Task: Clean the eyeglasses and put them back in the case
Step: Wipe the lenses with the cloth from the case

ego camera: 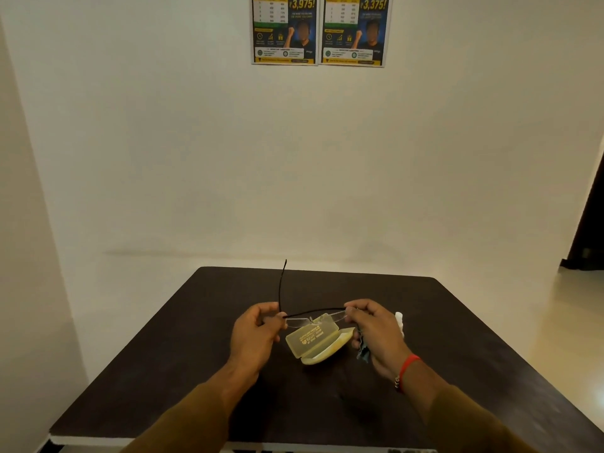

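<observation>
Eyeglasses held above the open case

Left hand (253,331) and right hand (376,328) pinch the eyeglasses (315,317) crosswise above the case (315,343); one temple points away; right also grips a cloth (362,349).

plain indoor room, office-like or a bare work corner; cannot tell which for sure. dark square table (441,322) set close to a blank off-white wall (163,142). two printed promo posters (318,29) with prices in yellow pinned side by side high on it. pale floor (572,305), dark door frame (591,210) at right edge.
</observation>
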